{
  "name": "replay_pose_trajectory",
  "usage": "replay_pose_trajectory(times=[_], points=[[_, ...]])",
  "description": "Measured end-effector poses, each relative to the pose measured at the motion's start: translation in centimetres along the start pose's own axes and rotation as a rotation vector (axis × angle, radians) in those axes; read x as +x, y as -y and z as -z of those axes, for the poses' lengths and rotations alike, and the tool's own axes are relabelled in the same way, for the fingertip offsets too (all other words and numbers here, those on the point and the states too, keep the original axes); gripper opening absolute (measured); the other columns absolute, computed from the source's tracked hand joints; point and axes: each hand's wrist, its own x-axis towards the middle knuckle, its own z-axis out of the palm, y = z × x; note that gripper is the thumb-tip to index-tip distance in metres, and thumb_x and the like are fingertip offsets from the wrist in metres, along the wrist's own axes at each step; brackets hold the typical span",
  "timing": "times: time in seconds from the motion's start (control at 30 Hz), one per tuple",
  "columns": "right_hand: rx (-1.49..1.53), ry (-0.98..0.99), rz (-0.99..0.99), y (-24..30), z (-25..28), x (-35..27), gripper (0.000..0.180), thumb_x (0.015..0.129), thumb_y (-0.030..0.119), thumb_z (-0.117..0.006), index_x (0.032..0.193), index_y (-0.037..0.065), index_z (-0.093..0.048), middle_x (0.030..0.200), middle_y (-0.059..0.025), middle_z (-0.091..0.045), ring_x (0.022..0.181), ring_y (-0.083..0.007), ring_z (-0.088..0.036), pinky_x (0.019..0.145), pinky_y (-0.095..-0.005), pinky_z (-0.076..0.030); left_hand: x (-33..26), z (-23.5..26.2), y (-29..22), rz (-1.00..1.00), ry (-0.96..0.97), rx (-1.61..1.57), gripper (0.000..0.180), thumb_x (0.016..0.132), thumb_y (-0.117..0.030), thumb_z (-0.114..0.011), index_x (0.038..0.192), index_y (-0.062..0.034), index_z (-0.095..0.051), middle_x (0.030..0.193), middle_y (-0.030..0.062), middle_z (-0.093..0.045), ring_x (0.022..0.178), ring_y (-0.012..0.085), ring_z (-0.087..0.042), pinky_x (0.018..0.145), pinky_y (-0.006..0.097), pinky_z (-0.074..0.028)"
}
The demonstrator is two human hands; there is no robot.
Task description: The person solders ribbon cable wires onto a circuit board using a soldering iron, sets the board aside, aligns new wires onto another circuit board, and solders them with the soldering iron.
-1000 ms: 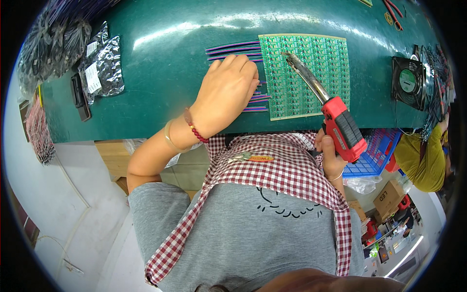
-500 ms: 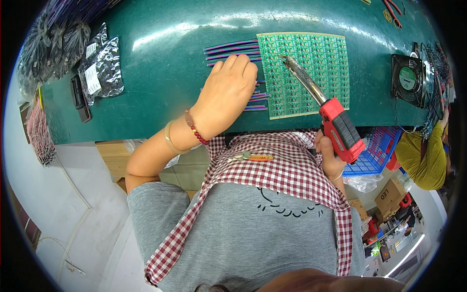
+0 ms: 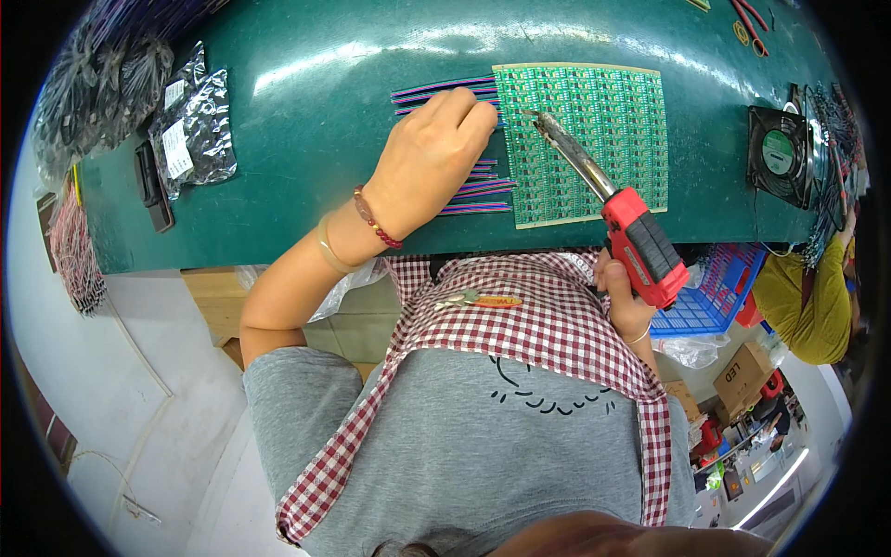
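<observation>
A green panel of small circuit boards [image 3: 594, 139] lies on the bench, with thin wires in dark, pink and blue strands [image 3: 478, 188] running out from its left edge. My left hand [image 3: 434, 153] is closed over these wires beside that edge; its fingertips, and whatever they pinch, are hidden beneath it. My right hand [image 3: 631, 302] grips the handle of a red and black soldering gun [image 3: 640, 241]. The gun slants up and left across the panel, its tip over the left columns, close to my left fingers.
Black plastic bags [image 3: 200, 139] lie on the left of the green bench [image 3: 316, 167]. A black fan [image 3: 780, 153] stands at the right, with scissors [image 3: 750, 28] far right. Below the bench is a blue crate [image 3: 710, 292]. Another person's sleeve [image 3: 807, 306] shows at the right.
My left hand has shifted slightly away from me and left, uncovering more wires on its near side. The soldering gun has moved a little left, its tip nearer my left fingers.
</observation>
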Motion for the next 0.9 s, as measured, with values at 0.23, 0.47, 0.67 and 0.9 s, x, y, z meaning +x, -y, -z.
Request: replay_pose_trajectory(times=[0.23, 0.47, 0.67, 0.9], points=[[0.006, 0.005, -0.034, -0.7, 0.0, -0.2, 0.027, 0.098, 0.015, -0.056, 0.115, -0.006, -0.055, 0.073, -0.0067, -0.056, 0.059, -0.0110, -0.050, 0.054, -0.0266, -0.042, 0.0, -0.8, 0.6, -0.047, -0.066, -0.017, 0.014, 0.080, -0.001, -0.069, 0.087, -0.0031, -0.058, 0.090, 0.0097, -0.056, 0.083, 0.0279, -0.059, 0.072, 0.037, -0.051], [0.036, 0.055, 0.008, -1.0, -0.1, 0.3, 0.020, 0.098, 0.011, -0.055, 0.109, -0.005, -0.055, 0.070, -0.0053, -0.054, 0.059, -0.0108, -0.049, 0.054, -0.0262, -0.041, 0.1, -0.7, 0.3, -0.010, -0.036, -0.031, 0.011, 0.080, -0.001, -0.069, 0.085, -0.0029, -0.059, 0.088, 0.0099, -0.055, 0.081, 0.0276, -0.060, 0.070, 0.037, -0.052], [0.012, -0.032, -0.152, -0.3, -0.3, 0.4, 0.015, 0.082, 0.011, -0.073, 0.094, 0.002, -0.070, 0.086, -0.0102, -0.068, 0.069, -0.0214, -0.066, 0.061, -0.0309, -0.051, 0.1, -0.6, 0.1, 0.013, -0.032, -0.045, 0.010, 0.081, -0.001, -0.068, 0.085, -0.0023, -0.059, 0.088, 0.0100, -0.055, 0.080, 0.0280, -0.060, 0.070, 0.037, -0.052], [0.023, 0.006, 0.044, 0.0, -0.1, 0.5, 0.017, 0.096, 0.015, -0.060, 0.098, -0.003, -0.058, 0.073, -0.0057, -0.056, 0.060, -0.0115, -0.052, 0.055, -0.0264, -0.042, 0.1, -0.7, 0.1, 0.021, -0.023, -0.062, 0.011, 0.081, -0.001, -0.068, 0.087, -0.0025, -0.060, 0.089, 0.0102, -0.056, 0.081, 0.0289, -0.060, 0.071, 0.038, -0.052]])
